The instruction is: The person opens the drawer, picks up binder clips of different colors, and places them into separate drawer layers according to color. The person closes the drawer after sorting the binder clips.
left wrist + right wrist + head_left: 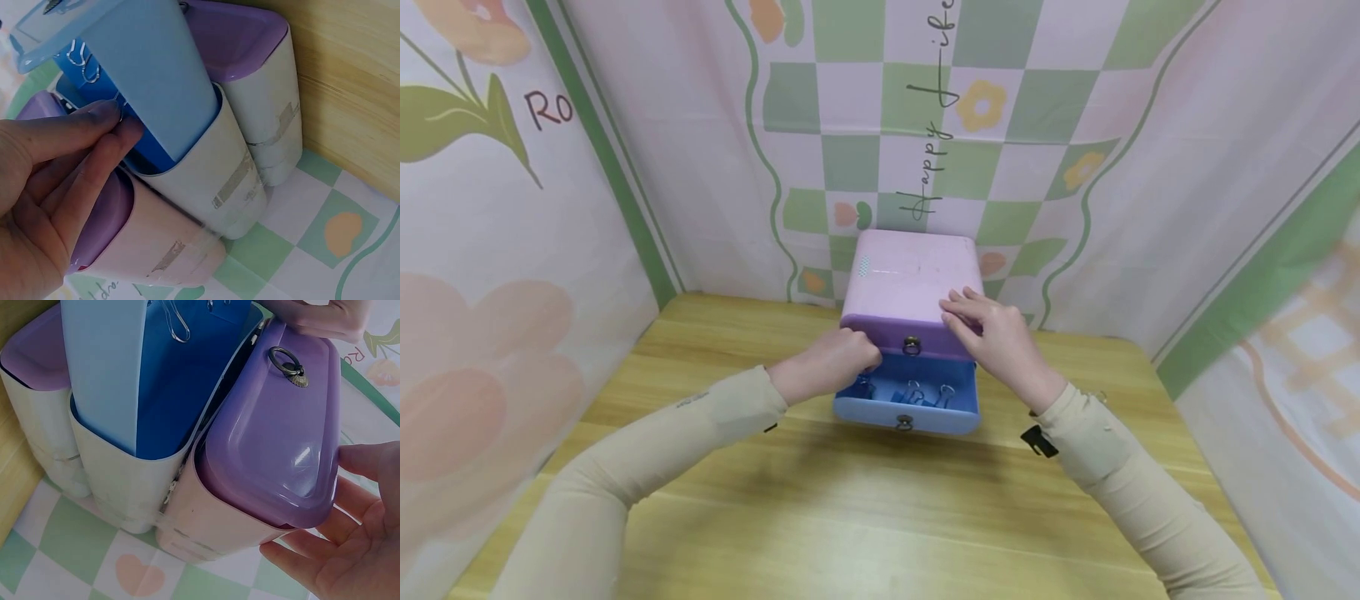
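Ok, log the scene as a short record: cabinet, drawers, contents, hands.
Cabinet: three tiers, standing on wooden table
Upper drawer: purple, closed or nearly so
Middle drawer: blue, pulled open
Lower drawer: purple, closed or nearly so
Contents: several binder clips in middle drawer
Left hand: appears to pinch a clip's wire handle
Right hand: fingers touching cabinet's upper right side
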`<state>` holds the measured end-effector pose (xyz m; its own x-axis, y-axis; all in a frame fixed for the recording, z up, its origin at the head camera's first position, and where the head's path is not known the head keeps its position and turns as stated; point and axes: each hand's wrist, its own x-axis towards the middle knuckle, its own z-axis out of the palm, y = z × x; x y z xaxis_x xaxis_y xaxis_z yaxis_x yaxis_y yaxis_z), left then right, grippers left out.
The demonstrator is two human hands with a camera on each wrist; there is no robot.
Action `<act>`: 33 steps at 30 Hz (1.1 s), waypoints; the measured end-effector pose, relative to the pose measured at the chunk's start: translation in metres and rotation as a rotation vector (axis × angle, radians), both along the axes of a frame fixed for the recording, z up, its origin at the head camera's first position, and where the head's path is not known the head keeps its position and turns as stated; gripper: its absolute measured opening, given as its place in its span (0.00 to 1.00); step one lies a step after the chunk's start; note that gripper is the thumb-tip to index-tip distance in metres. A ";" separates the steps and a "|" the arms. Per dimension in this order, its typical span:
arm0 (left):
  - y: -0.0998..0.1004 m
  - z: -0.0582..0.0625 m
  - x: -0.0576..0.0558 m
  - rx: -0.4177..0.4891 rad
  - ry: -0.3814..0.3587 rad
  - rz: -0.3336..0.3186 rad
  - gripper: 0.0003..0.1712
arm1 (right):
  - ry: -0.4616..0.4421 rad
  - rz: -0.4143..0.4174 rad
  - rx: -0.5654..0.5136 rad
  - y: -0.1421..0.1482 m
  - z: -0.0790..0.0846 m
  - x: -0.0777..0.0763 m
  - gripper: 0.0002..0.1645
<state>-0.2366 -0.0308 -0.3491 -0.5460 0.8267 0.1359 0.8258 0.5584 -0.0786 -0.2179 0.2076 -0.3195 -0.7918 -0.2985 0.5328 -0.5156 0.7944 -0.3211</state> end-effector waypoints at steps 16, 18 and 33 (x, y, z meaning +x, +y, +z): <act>-0.001 -0.005 -0.004 -0.063 0.027 -0.022 0.10 | -0.002 -0.005 0.001 0.000 -0.001 0.000 0.18; -0.001 -0.005 -0.004 -0.068 0.032 -0.024 0.10 | -0.004 -0.006 -0.002 0.000 -0.001 0.000 0.18; -0.005 -0.006 0.001 -0.059 0.087 -0.054 0.10 | -0.016 -0.006 0.007 0.000 0.001 0.001 0.18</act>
<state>-0.2354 -0.0353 -0.3546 -0.4891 0.8624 0.1310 0.8431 0.5059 -0.1827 -0.2168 0.2072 -0.3181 -0.8021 -0.2975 0.5179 -0.5057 0.7996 -0.3239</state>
